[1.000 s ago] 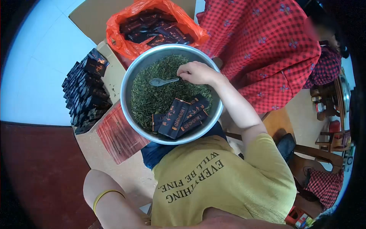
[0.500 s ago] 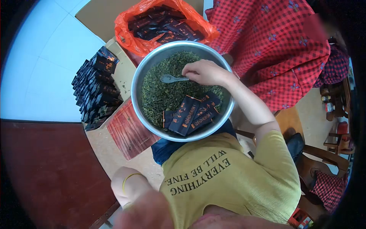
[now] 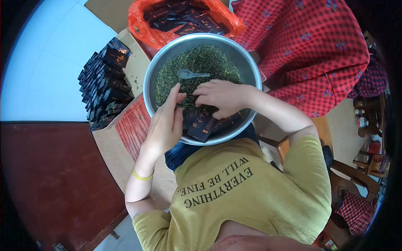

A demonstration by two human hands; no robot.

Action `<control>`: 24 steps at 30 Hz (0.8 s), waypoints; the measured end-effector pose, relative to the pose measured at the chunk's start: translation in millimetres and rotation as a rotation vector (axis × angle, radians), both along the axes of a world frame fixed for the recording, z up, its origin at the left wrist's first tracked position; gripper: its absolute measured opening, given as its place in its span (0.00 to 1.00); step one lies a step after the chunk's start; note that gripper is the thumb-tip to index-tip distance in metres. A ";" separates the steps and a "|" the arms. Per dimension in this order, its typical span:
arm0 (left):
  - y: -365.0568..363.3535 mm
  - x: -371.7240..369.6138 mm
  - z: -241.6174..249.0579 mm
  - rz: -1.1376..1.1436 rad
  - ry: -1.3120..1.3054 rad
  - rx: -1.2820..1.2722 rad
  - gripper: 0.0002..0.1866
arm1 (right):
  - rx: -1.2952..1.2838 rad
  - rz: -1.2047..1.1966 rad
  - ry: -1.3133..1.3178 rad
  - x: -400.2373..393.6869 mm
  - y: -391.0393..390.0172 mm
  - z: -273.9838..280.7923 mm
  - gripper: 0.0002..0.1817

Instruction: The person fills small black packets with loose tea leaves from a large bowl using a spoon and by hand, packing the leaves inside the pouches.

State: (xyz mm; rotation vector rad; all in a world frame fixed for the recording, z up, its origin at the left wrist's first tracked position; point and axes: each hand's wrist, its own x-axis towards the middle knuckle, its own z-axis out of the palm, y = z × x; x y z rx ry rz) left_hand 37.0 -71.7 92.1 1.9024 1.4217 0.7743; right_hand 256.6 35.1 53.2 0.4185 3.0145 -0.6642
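Observation:
A large metal bowl (image 3: 151, 67) on my lap is filled with loose dried green tea leaves (image 3: 209, 56). On the leaves lies a translucent plastic spoon (image 3: 187, 74), touched by neither hand. Several black sachets (image 3: 202, 126) with orange print rest at the bowl's near side, partly covered by my right hand (image 3: 222, 98). That hand is open, palm down, its fingers spread over the leaves and its thumb down by the sachets. My left hand (image 3: 167, 123), also open, is held edge-on at the bowl's left side, fingers stretched out and nothing visible in it.
An orange-red plastic bag (image 3: 138, 25) full of black sachets stands behind the bowl. At left is a large pile of sachets (image 3: 106, 83) beside a cardboard piece (image 3: 136, 67). Red checked cloth (image 3: 310, 54) drapes on the right; a wooden chair (image 3: 356, 173) stands at lower right.
My right hand has left the spoon handle and moved nearer to me, over the sachets, its fingers opening. My left hand has come up from near my chest to the bowl.

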 end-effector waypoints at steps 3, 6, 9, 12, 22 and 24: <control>5.7 -8.4 -13.8 -0.040 -0.013 0.033 0.30 | -0.011 0.042 0.106 7.4 -11.0 -8.4 0.32; 13.3 -13.3 -26.7 -0.031 -0.164 -0.040 0.26 | -0.030 0.018 0.141 7.7 -20.3 -14.8 0.32; 19.8 -15.9 -29.6 -0.006 -0.334 -0.137 0.24 | -0.020 0.006 0.156 3.5 -18.9 -9.0 0.34; 24.4 -17.2 -29.0 0.041 -0.529 -0.258 0.24 | -0.395 -0.198 0.064 0.1 -4.7 16.3 0.33; 74.4 16.3 -23.6 0.245 -0.767 0.017 0.31 | -0.606 -0.391 0.739 -70.1 42.5 -1.9 0.33; 83.4 9.0 -32.0 0.232 -0.821 -0.016 0.26 | -0.559 -0.441 0.583 -69.3 42.5 3.3 0.39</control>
